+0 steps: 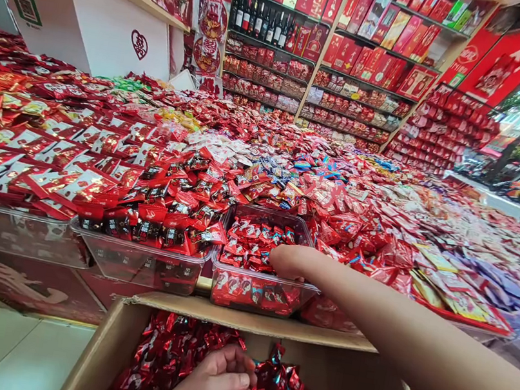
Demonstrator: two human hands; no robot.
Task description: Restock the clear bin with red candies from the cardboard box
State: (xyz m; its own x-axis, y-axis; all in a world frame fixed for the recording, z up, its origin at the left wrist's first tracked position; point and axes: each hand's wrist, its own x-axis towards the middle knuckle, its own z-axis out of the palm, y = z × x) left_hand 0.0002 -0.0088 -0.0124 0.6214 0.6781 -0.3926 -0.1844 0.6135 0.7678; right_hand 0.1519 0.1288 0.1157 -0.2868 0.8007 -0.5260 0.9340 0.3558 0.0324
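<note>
My left hand (pixel 221 378) is inside an open cardboard box (pixel 166 301), just above a heap of red wrapped candies (pixel 277 387). Its fingers are curled in and the thumb lies close to them; what they hold, if anything, cannot be made out. From the right, my right arm reaches across the box to a clear plastic bin (pixel 267 279). There my right hand (pixel 290 261) bends down over the bin's near right part, at the small red wrapped candies (pixel 248 239). The fingers of that hand are hidden from view.
Left of that bin stands another clear bin (pixel 132 264) full of red and black packets (pixel 152 228). Heaps of wrapped sweets (pixel 269 134) spread across the display. Shelves (pixel 329 42) with bottles and red boxes rise behind. Pale floor tiles (pixel 26 352) show at the lower left.
</note>
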